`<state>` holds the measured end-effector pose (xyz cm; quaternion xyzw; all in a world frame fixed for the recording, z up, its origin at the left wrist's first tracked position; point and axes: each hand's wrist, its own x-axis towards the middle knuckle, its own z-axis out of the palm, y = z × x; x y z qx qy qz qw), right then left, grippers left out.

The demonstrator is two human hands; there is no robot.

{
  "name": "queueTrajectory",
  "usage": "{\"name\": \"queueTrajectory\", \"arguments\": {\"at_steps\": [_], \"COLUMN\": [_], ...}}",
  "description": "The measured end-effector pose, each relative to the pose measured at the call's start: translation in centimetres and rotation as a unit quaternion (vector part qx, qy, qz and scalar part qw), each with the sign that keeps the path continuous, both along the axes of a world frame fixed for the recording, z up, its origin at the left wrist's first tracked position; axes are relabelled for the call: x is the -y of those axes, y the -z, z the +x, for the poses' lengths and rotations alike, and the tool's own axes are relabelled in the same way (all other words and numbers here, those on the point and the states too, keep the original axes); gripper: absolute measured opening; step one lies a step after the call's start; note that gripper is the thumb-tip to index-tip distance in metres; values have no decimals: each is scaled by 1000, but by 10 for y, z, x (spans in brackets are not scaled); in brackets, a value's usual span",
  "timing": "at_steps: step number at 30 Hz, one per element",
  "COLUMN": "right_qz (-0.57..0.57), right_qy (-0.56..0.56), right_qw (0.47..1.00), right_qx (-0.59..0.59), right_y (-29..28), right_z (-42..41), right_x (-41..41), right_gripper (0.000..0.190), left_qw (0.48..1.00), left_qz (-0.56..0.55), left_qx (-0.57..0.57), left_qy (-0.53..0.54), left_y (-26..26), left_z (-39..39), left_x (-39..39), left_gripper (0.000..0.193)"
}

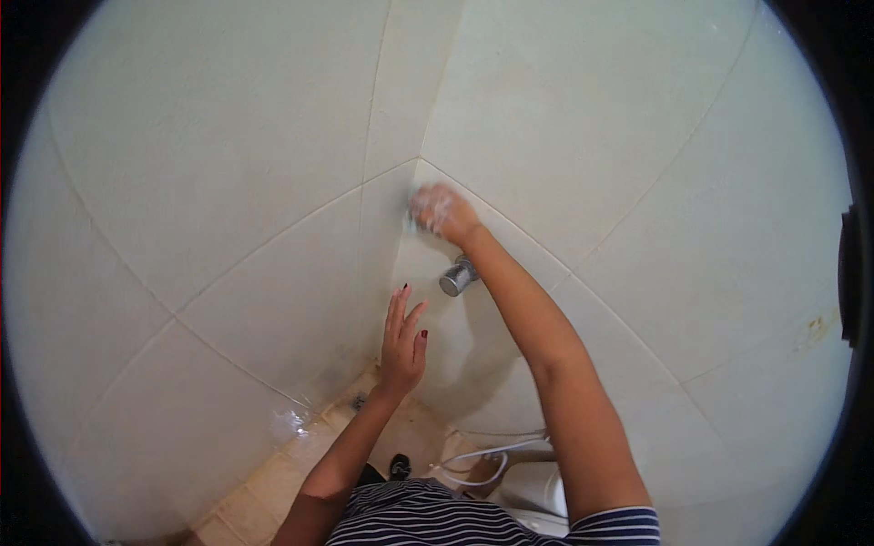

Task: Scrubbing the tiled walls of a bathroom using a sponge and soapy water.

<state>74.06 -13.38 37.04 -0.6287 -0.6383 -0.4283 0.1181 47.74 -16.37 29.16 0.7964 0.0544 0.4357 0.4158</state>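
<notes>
My right hand (444, 213), wet with white suds, is pressed near the corner of the tiled wall (505, 136), just under a horizontal grout line. A greenish thing, partly hidden and blurred, shows beneath its fingers; it may be a scrubbing pad (412, 220). Below the right wrist, a round chrome fitting (456, 278) juts from the wall. My left hand (404, 341) is raised lower down, left of the fitting, its fingers spread and nothing in it.
White hose (478, 452) loops near the floor beside a white container (529, 484), partly behind my right arm. A dark floor drain (359, 401) lies at the foot of the corner. One dark shoe (400, 467) stands on the beige floor tiles (273, 484).
</notes>
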Motion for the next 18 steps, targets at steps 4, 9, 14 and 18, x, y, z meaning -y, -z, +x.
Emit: {"name": "queueTrajectory", "arguments": {"at_steps": [4, 9, 14, 18], "right_qz": [-353, -74, 251, 310], "right_qy": [83, 5, 142, 308], "right_qw": [930, 997, 954, 898], "right_qx": [62, 1, 81, 58], "right_y": [4, -63, -60, 54], "right_z": [-16, -6, -46, -59], "right_x": [-11, 21, 63, 123], "right_gripper": [12, 6, 21, 22], "left_qw": [999, 999, 999, 995], "left_qz": [39, 12, -25, -14], "left_qx": [-21, -31, 10, 15], "left_qy": [-4, -6, 40, 99], "left_y": [7, 6, -6, -8], "left_z": [-9, 2, 21, 37], "left_x": [-41, -74, -80, -70], "left_gripper": [37, 35, 34, 34]}}
